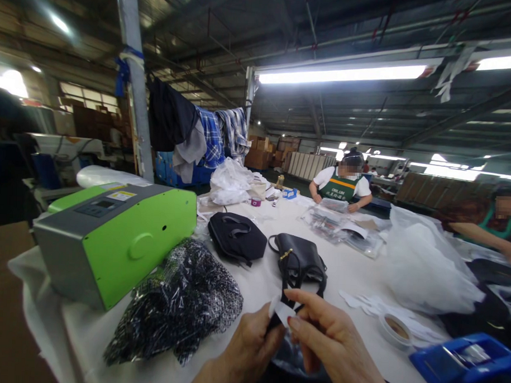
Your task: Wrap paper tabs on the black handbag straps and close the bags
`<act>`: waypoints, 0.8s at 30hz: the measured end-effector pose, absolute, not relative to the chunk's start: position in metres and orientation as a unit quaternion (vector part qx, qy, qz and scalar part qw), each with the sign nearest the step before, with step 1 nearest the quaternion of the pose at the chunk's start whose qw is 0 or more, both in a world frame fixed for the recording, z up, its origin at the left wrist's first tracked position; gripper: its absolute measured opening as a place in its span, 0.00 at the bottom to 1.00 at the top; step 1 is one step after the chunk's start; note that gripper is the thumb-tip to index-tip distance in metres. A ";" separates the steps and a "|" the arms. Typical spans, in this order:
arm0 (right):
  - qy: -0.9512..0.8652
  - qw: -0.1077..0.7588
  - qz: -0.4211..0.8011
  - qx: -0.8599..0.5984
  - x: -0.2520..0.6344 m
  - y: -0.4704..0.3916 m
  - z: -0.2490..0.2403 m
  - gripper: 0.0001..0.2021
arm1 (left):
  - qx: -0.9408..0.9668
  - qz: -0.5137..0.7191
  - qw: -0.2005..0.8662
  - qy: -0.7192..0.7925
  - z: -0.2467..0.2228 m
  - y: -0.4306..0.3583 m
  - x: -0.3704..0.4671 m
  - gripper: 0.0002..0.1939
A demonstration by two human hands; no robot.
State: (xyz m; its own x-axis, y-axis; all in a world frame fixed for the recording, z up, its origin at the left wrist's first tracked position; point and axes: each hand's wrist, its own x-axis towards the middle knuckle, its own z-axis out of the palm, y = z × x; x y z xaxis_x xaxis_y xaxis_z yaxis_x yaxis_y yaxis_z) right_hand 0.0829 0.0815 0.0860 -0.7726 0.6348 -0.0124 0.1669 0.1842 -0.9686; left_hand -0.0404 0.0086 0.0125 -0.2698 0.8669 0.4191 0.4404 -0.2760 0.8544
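My left hand (250,342) is closed on a black strap (275,322) low in the middle of the view. Thumb and forefinger of my right hand (336,339) pinch a small white strip (283,312), which lies against the strap. Just beyond my fingers, a black handbag (301,250) with a gold-coloured fitting rests on the table; its handles reach down towards my hands. Whether the held strap belongs to it I cannot tell. Under my hands is a dark, shiny item, mostly hidden.
A green and grey machine (140,232) stands at left, with crumpled black patterned plastic (184,301) beside it. A black case (237,238) lies behind. Right are a tape roll (395,330), a blue dispenser (463,361) and white plastic bags (429,264). Two co-workers are across and right.
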 end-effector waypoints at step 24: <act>-0.863 0.078 0.439 -0.237 0.084 0.086 0.107 0.18 | 0.648 0.520 0.104 0.547 0.012 0.010 -0.042 0.09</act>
State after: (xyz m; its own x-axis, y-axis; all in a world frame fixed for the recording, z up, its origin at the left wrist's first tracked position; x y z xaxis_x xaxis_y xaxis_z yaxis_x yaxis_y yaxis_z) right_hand 0.0842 0.0864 0.1068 -0.8758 0.4770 -0.0734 0.3404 0.5027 -0.7946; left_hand -0.0416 0.0100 0.0116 -0.1378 0.8174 0.5594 0.6003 -0.3803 0.7036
